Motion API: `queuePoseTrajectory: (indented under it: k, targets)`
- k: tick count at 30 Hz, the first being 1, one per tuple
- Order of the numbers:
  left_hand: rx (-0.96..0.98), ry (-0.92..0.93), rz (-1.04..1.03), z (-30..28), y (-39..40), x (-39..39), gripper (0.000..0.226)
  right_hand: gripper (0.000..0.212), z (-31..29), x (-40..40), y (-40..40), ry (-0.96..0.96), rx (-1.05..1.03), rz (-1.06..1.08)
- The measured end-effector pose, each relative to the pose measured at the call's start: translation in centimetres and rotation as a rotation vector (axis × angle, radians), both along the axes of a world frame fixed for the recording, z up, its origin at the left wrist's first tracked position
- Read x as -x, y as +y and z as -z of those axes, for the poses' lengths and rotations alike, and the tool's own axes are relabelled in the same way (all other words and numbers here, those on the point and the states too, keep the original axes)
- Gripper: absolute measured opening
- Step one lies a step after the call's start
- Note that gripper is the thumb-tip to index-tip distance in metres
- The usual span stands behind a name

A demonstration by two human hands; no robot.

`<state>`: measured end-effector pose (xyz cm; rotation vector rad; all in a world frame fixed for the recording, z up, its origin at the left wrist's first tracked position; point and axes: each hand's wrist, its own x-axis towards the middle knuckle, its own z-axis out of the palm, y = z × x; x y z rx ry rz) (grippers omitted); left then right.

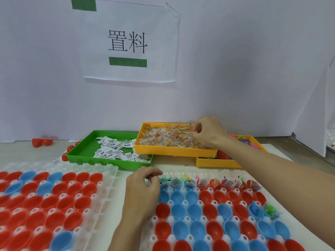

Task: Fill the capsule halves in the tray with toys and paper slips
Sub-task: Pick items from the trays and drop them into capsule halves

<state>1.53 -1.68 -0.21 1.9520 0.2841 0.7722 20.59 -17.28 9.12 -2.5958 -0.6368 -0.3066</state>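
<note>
Right hand in yellow bin, bagged toys

Two capsule trays side by side — slip bin and toy bins behind.

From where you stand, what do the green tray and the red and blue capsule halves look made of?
The green tray looks like rigid moulded plastic: uniform colour, a dotted grid floor. The capsule halves seem thin glossy plastic, with soft highlights on their curved insides.
</note>
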Motion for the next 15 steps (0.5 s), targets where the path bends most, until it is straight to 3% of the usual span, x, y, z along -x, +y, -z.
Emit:
queuePoseTrajectory:
  k: [5, 11, 15]
  targets:
    - [0.01, 0.001, 0.006, 0.1, 0.1, 0.2, 0.036, 0.019, -0.5, 0.1, -0.1, 0.034, -0.055, -0.007]
    - [-0.007, -0.016, 0.0, 0.1, 0.1, 0.0, 0.04, 0.021, 0.0, 0.4, -0.9, 0.175, 0.101, -0.116]
    - [-0.003, -0.01, 0.002, 0.1, 0.1, 0.1, 0.039, 0.016, 0.2, 0.6, -0.6, 0.144, 0.131, -0.104]
